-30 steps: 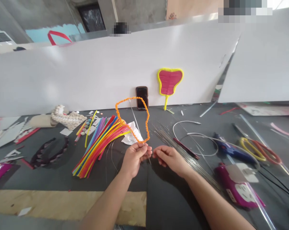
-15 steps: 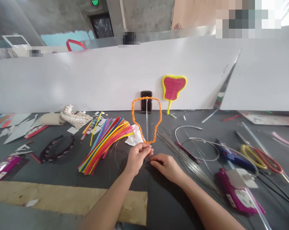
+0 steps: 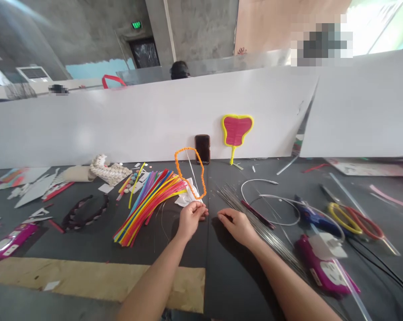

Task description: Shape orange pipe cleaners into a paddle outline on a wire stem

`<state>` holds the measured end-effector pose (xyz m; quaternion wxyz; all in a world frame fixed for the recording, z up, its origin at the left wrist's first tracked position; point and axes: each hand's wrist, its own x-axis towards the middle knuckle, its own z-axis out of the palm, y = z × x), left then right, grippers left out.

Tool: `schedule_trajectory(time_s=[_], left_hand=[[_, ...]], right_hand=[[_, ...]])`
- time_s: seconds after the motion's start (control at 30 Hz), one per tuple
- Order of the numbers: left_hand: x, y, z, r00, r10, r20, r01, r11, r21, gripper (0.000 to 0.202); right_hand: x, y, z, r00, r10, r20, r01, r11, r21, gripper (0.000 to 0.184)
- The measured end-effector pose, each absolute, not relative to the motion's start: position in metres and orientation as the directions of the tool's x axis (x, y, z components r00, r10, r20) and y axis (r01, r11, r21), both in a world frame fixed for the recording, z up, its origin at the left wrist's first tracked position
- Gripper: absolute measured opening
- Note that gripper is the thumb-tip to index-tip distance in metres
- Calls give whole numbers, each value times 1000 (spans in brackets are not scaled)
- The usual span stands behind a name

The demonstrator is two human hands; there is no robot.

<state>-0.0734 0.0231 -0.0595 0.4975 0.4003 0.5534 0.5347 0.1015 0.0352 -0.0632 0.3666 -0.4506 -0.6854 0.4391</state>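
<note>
Pinched between the thumb and fingers of my left hand (image 3: 190, 219) is the bottom end of an orange twisted pipe-cleaner frame (image 3: 203, 176), bent into a closed outline. A thin white stem (image 3: 192, 173) runs up its middle, and the frame leans left, held above the table. My right hand (image 3: 238, 226) rests on the dark tabletop just to the right, apart from the frame. Its fingers are curled in with the thumb against them, and nothing shows in them. Left of my left hand lies a bundle of colourful pipe cleaners (image 3: 151, 196), beside crumpled white plastic (image 3: 184, 199).
A phone (image 3: 202, 149) and a red hand fan with yellow edging (image 3: 237, 129) lean on the white partition (image 3: 137, 120). Rightward lie thin metal wires (image 3: 271, 240), a blue glue gun (image 3: 311, 215), scissors (image 3: 346, 218) and a purple power strip (image 3: 328, 272). A braided headband (image 3: 86, 218) lies left.
The orange frame has turned and tipped left in my left hand. My right hand has moved slightly away to the right. The head view has tilted up a little.
</note>
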Motion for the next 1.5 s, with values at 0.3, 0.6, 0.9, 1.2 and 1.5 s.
schedule_trajectory(time_s=[0.3,0.6,0.9,1.2,1.5], left_hand=[[-60,10,-44,127,952,-279,-180,299,937,31],[-51,5,-47,227,915,-332,-122,365,923,33],[-53,7,-47,208,916,-342,-66,362,930,40],[-53,7,-49,195,917,-348,-57,364,930,45],[-51,6,-47,157,939,-304,-88,320,943,42]], right_hand=[[99,36,-52,-277,956,-94,-329,-186,-926,38],[102,37,-48,-297,954,-45,-318,-143,-937,29],[102,37,-51,-274,961,-35,-267,-111,-957,32],[101,37,-55,-282,958,-43,-253,-118,-960,32],[102,37,-50,-320,944,-76,-338,-189,-922,29]])
